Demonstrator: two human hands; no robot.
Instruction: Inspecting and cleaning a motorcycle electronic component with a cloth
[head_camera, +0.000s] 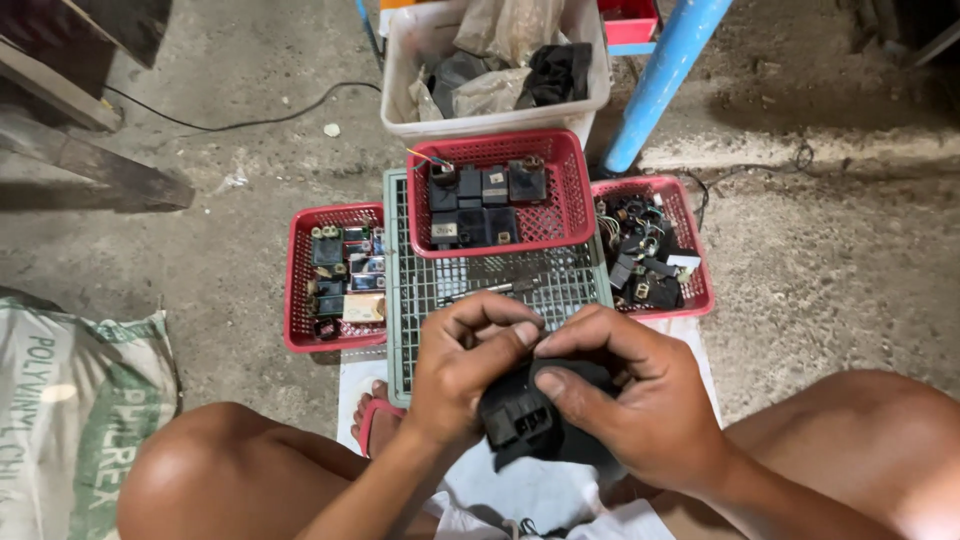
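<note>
Both hands clamp black module (525, 420) over grey crate (400, 300): left hand (465, 365) fingers curled pinching top edge, right hand (625, 400) thumb pressing face; red baskets (570, 190) near for sorting.

The single head camera is looking steeply down from above the seated person, close over the hands, with the concrete floor (820, 270) stretching toward twelve o'clock.

Bare arms, bare knees — red flip-flop (372, 420) on foot.
</note>
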